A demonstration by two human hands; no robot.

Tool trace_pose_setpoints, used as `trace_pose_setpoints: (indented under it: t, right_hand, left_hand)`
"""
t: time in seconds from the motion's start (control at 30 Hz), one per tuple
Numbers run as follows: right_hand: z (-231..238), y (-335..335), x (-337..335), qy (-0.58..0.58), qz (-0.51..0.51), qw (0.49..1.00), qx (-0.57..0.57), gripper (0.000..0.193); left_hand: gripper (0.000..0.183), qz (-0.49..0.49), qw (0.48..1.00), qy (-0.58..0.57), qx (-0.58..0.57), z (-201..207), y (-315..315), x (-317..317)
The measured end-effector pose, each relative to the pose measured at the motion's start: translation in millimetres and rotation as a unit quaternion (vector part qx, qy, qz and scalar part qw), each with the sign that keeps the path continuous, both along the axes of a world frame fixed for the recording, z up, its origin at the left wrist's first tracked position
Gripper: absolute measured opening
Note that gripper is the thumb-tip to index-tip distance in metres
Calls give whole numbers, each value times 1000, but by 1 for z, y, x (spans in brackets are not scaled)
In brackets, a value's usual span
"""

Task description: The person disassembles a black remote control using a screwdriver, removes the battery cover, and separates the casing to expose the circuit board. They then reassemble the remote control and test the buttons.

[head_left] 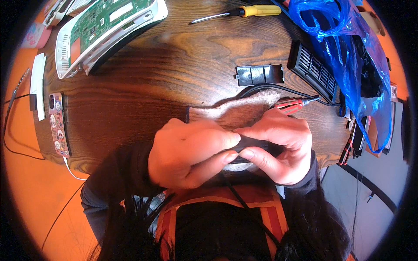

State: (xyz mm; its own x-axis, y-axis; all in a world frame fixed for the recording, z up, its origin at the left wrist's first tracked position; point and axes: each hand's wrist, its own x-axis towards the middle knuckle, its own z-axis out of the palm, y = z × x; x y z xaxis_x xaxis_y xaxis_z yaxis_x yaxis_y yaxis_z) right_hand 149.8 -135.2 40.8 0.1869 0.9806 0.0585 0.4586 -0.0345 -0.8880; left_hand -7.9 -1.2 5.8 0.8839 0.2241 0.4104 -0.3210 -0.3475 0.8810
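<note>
My left hand point(191, 152) and my right hand point(278, 145) meet at the near edge of the table, thumbs and fingertips almost touching. Both are closed in a pinch around a black object point(257, 143); most of it is hidden by my fingers, so its kind cannot be made out. Below my hands a black cord point(237, 191) runs down over my lap. Just beyond my hands lies a beige cloth point(226, 111). A screwdriver with a red striped handle point(289, 105) rests close past my right hand.
A black plastic cover point(259, 75), a slotted black part point(314, 69) and a blue plastic bag point(348, 56) lie at the right. Farther back is a yellow-handled screwdriver point(261, 11). A white casing with a green circuit board point(109, 26) and a phone point(58, 124) occupy the left.
</note>
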Motion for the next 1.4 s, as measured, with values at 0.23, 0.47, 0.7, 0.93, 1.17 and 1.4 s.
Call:
trace_pose_setpoints:
  t: [0.23, 0.47, 0.7, 0.93, 1.17, 1.4]
  right_hand:
    - [-1, 0, 4, 20, 21, 1000, 4, 24]
    - [7, -5, 13, 51, -237, 959, 150, 53]
    - [-4, 5, 15, 187, -116, 963, 159, 88]
    - [-6, 5, 33, -49, -6, 964, 260, 38]
    - [-5, 1, 28, -40, -58, 964, 258, 37]
    - [-10, -6, 18, 184, -167, 943, 220, 32]
  left_hand:
    - [26, 10, 1000, -1, 21, 1, -2, 1]
    - [15, 172, 924, 105, -324, 21, 10, 0]
    - [24, 197, 878, 134, -414, 16, 28, 4]
    - [19, 103, 803, 255, -529, 2, 34, 0]
    - [24, 17, 812, 311, -493, -1, 40, -3]
    - [36, 89, 822, 125, -549, 17, 25, 10]
